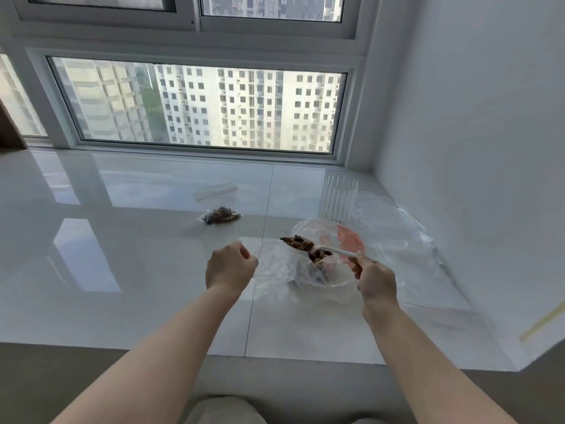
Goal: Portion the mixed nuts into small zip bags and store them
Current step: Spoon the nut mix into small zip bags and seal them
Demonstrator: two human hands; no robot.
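My left hand (230,266) grips the edge of a small clear zip bag (275,264) and holds it up just above the white sill. My right hand (374,278) holds a white plastic spoon (334,250) whose bowl is at the brown mixed nuts (305,247), between the small bag's mouth and a larger clear bag with a pink patch (339,240). A filled small bag of nuts (220,215) lies farther back on the sill. An empty flat zip bag (215,191) lies behind it.
A ribbed clear glass (337,198) stands behind the large bag. Crumpled clear plastic sheeting (403,237) spreads to the right against the white wall (474,148). The glossy white sill (122,240) ends in a front edge near me. A window (198,105) runs behind.
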